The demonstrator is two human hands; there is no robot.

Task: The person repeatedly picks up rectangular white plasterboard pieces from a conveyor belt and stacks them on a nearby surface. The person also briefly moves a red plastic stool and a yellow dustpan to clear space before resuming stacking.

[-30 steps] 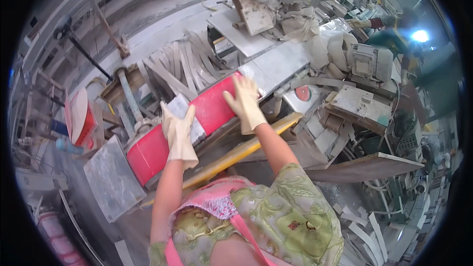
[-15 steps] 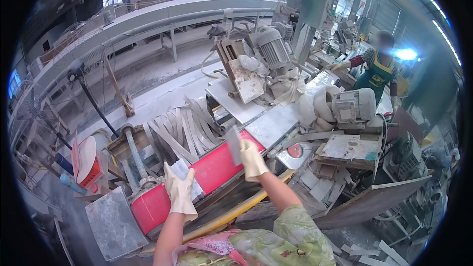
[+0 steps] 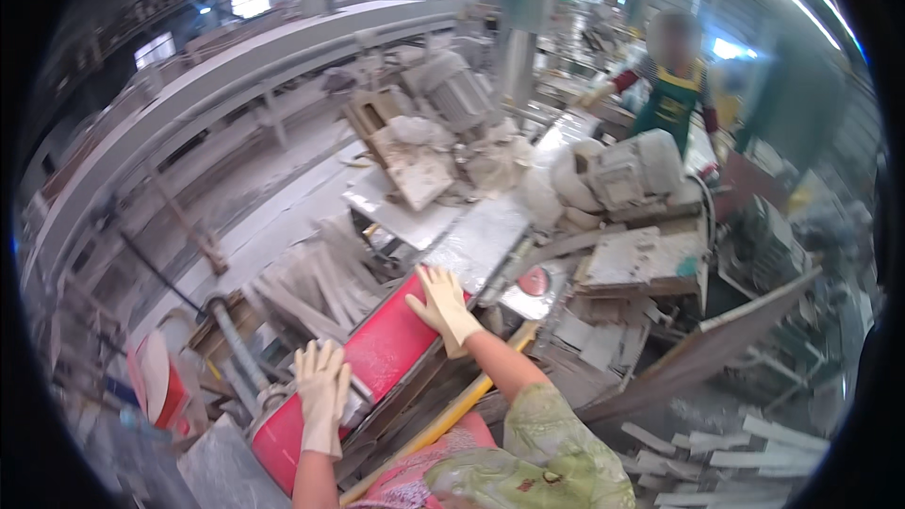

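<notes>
A long red belt [image 3: 382,353] runs diagonally in front of me, ending at a wet grey stone slab [image 3: 481,240]. My right hand [image 3: 443,306], in a pale glove, lies flat on the belt's far end with fingers spread and nothing in it. My left hand [image 3: 322,396], also gloved, rests on the near part of the belt. A small pale tile piece [image 3: 352,386] shows by its fingers, and I cannot tell whether the hand grips it.
A person in a green apron [image 3: 674,94] stands at the far right behind a dusty motor [image 3: 632,170]. A yellow bar [image 3: 443,419] runs beside the belt. Pale stone strips [image 3: 311,283] are piled left of it, more strips [image 3: 754,452] lie lower right. A grey hose [image 3: 231,344] stands at left.
The view has tilted up toward the hall. Half a second ago my right hand held a grey strip upright; now it lies flat on the belt without it. My left hand stays low on the belt.
</notes>
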